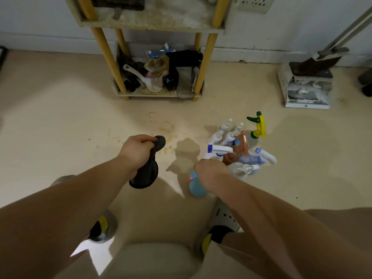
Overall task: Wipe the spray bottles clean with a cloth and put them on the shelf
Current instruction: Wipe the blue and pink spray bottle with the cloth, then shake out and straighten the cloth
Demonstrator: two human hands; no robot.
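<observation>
The four small white bottles (226, 134) carry blue-banded labels, but the writing is too small to read. The small mark on the front edge of the dustpan (307, 97) is just as unclear. Your left hand (138, 148) is raised over the floor (60, 117), its fingers (148, 140) curled tight round a dark cloth (145, 174) that hangs below your wrist. Your right hand (210, 168) is down at the near edge of the spray bottles (241, 154), which stand clustered on the floor in front of the shelf (208, 55), off to its right. That hand's fingers are hidden under its back, so you cannot tell whether they hold a bottle. Just under it is a blue bottle (196, 187). Behind stand a white-and-blue trigger bottle (219, 149), a brown bottle (230, 159) with an orange trigger, and a clear bottle (252, 137) with a yellow-and-green trigger. The shelf's bottom tier holds a white ladle (138, 76), dark rags (185, 57) and a torn blue-and-white carton (159, 52).
</observation>
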